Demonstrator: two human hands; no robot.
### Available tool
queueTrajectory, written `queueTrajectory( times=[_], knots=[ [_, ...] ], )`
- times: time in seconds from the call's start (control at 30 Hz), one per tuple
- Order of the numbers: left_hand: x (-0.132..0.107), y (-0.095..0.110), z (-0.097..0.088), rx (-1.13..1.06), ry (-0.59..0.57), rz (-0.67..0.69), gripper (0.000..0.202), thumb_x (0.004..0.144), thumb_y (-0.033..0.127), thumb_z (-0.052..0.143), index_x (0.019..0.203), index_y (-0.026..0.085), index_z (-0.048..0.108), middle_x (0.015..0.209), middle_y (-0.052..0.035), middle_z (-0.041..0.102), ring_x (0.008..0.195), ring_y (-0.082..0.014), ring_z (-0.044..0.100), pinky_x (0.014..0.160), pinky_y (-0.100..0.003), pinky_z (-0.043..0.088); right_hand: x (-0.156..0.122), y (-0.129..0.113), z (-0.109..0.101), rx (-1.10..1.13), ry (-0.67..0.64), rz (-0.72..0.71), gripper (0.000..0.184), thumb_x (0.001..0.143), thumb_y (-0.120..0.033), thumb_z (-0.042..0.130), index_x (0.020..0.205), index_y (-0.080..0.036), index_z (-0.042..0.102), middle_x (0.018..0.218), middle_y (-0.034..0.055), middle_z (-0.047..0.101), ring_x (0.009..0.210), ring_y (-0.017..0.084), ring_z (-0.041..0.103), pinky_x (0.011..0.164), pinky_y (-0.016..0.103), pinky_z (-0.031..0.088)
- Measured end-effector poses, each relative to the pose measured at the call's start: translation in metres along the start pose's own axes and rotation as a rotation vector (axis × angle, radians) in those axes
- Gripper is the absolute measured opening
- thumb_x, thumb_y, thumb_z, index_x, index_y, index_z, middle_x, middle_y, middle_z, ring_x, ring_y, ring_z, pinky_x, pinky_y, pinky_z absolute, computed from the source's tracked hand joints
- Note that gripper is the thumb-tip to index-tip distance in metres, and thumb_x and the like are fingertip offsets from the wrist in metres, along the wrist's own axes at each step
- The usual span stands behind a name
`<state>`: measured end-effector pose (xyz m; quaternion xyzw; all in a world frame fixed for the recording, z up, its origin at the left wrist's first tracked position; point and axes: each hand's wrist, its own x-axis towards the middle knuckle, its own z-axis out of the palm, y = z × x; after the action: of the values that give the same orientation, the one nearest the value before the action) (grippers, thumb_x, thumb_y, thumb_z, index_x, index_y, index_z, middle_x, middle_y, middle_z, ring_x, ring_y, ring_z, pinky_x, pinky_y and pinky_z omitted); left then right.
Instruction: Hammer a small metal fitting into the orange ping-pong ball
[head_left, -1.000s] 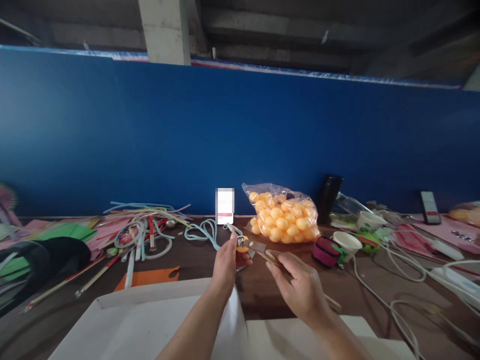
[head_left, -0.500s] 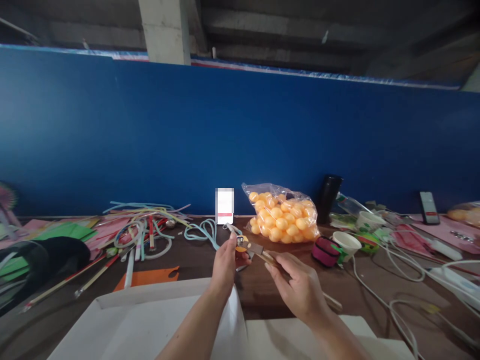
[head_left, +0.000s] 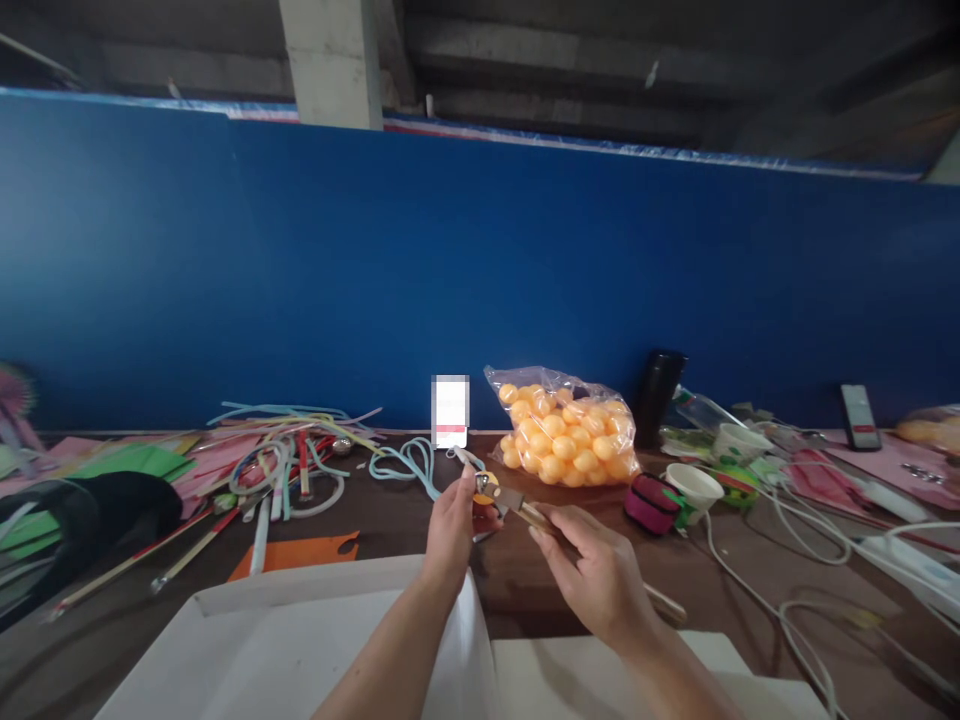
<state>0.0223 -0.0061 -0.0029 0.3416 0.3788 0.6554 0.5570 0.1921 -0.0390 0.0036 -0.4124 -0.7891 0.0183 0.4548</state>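
Observation:
My left hand point(head_left: 448, 530) is closed around a small orange ball point(head_left: 487, 503), and a shiny silver piece like a small bell point(head_left: 482, 481) shows beside the fingertips. My right hand point(head_left: 592, 565) grips a slim wooden-handled tool point(head_left: 535, 516) with a flat, dull end. That end reaches to the silver piece and the ball; whether it touches them I cannot tell. The light wooden tail point(head_left: 664, 605) of the tool comes out below my right hand. Just behind the hands stands a bag of orange balls point(head_left: 570, 440).
Left lie pale blue cord point(head_left: 409, 467), tangled tubes point(head_left: 281, 470) and orange paper point(head_left: 300, 555). In front is a white box-like sheet point(head_left: 300, 640). A phone point(head_left: 450, 415) leans on the blue partition point(head_left: 465, 250). Right are a purple pouch point(head_left: 651, 503), paper cup point(head_left: 694, 490) and white cables point(head_left: 750, 585).
Both hands keep nearly the same place and grip. The tool's flat end and the silver piece have shifted very slightly to the right.

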Motion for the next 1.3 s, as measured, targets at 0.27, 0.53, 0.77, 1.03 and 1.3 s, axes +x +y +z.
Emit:
queueTrajectory(
  times=[0.27,0.53,0.77,1.03,1.3],
  knots=[
    [0.0009,-0.0006,0.0006,0.021,0.02,-0.009,0.052,0.071,0.062,0.063,0.078,0.01,0.067,0.063,-0.0041,0.06,0.053,-0.0119,0.055,0.052,-0.027,0.053,-0.0003,0.0008,0.0,0.005,0.008,0.018,0.021,0.09,-0.022,0.053,0.108,-0.023,0.064,0.099,0.0064,0.071,0.09,0.02,0.068,0.083,0.03,0.055],
    [0.0038,-0.0024,-0.0015,-0.012,0.031,-0.008,0.053,0.073,0.061,0.062,0.08,0.009,0.066,0.058,-0.0033,0.058,0.051,-0.0123,0.055,0.052,-0.026,0.053,0.0008,0.0049,-0.0023,-0.001,0.07,0.032,0.018,0.089,-0.022,0.055,0.104,-0.022,0.064,0.094,0.0056,0.071,0.089,0.02,0.067,0.08,0.029,0.053],
    [0.0019,-0.0006,0.0,-0.014,0.025,-0.011,0.052,0.073,0.06,0.062,0.082,0.009,0.066,0.064,-0.0049,0.061,0.053,-0.012,0.056,0.052,-0.026,0.052,-0.0013,0.004,-0.0013,0.008,0.024,0.03,0.02,0.09,-0.022,0.054,0.107,-0.022,0.063,0.098,0.0063,0.071,0.091,0.02,0.067,0.082,0.029,0.052],
    [0.0032,-0.0031,-0.0008,-0.015,0.008,-0.006,0.051,0.075,0.06,0.06,0.08,0.01,0.065,0.066,-0.005,0.061,0.052,-0.0113,0.054,0.051,-0.026,0.051,-0.0003,0.0035,-0.0012,0.015,0.044,0.014,0.02,0.09,-0.021,0.054,0.108,-0.022,0.062,0.097,0.0053,0.07,0.091,0.019,0.066,0.082,0.028,0.052],
    [0.0028,-0.0006,0.0,0.005,0.033,-0.016,0.052,0.074,0.06,0.061,0.082,0.009,0.065,0.064,-0.0052,0.061,0.053,-0.0124,0.056,0.051,-0.025,0.051,0.0003,0.0045,-0.0015,0.002,0.046,0.009,0.02,0.09,-0.021,0.055,0.108,-0.022,0.062,0.098,0.006,0.07,0.092,0.02,0.066,0.082,0.029,0.052]
  ],
)
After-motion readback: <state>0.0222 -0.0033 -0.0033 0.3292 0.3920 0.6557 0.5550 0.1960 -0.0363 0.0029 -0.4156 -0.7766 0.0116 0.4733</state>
